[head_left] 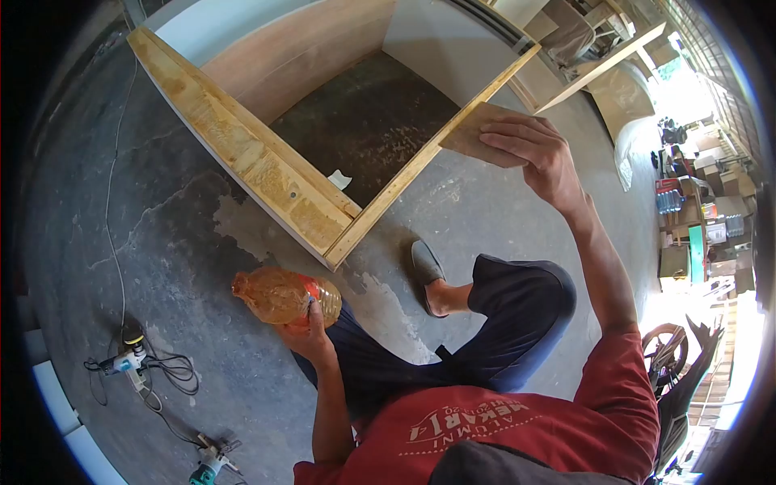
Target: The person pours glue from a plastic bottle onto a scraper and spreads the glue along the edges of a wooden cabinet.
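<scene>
My left hand [309, 341] is wrapped round a clear plastic bottle [275, 296] with a red label and amber, glue-like stuff inside and smeared over its neck. The bottle is tilted, its neck pointing left. Between the fingers and thumb of my right hand [543, 158] is a flat, thin brown piece of board [467, 142]. Its far edge meets the narrow wooden rail [412, 171] of a box-like cabinet frame. The wider wooden rail [234, 149] on the left carries shiny amber patches along its top.
A power tool with a coiled cord [129, 360] and a green power tool [212, 465] lie on the concrete floor at lower left. A white scrap [339, 179] is inside the frame. Shelves with boxes [703, 210] stand at right, with more wooden framing [602, 69] behind.
</scene>
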Motion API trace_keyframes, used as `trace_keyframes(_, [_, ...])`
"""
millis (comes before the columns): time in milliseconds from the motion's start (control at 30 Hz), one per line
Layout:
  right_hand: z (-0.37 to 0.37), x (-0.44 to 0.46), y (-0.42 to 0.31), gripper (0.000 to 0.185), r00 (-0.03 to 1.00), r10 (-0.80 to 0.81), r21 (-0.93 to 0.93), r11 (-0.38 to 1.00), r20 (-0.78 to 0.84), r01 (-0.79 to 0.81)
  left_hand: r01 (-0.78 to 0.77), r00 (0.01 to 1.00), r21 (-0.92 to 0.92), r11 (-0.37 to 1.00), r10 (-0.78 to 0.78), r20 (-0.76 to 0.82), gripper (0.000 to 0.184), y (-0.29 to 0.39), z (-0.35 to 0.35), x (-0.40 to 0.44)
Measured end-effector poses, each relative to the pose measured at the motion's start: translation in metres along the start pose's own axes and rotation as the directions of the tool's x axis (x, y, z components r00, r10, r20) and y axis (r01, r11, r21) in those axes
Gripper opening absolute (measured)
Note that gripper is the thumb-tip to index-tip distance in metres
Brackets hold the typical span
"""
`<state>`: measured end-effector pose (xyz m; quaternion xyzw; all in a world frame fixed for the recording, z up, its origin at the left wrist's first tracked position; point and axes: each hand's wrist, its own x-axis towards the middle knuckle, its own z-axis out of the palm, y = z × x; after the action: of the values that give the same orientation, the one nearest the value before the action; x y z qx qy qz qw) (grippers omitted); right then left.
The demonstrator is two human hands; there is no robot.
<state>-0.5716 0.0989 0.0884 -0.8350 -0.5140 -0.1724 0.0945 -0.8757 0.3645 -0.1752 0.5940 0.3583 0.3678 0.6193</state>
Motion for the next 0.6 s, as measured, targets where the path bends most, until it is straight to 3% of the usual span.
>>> trace_keyframes(600, [0.003, 0.013, 0.006, 0.063, 0.991, -0.022, 0.046, 0.999, 0.130, 0.016, -0.010, 1.000, -0.043, 0.999, 0.011, 0.029, 0.069, -0.010, 0.000, 0.001])
